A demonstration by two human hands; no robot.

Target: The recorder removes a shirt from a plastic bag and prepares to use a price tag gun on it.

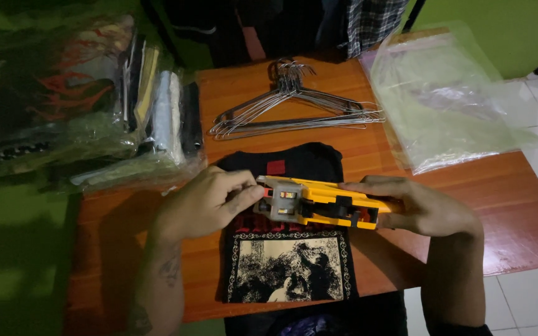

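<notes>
Both hands hold a yellow tagging gun (319, 202) over the folded black shirt (287, 249) on my table (499, 199): left hand (203, 202) pinches its grey front end, right hand (421, 205) grips the handle. Wire hangers (294, 109) lie beyond, plastic bags (443, 99) to the right.

A yellow and grey tagging gun (319, 202) is held level above the table, its grey head pointed left and its yellow body stretched to the right. Beneath it, a folded black T-shirt (294, 249) is laid flat on the orange wooden tabletop, with a cream pictorial print framed by an ornate border and a small red neck label shown.
</notes>
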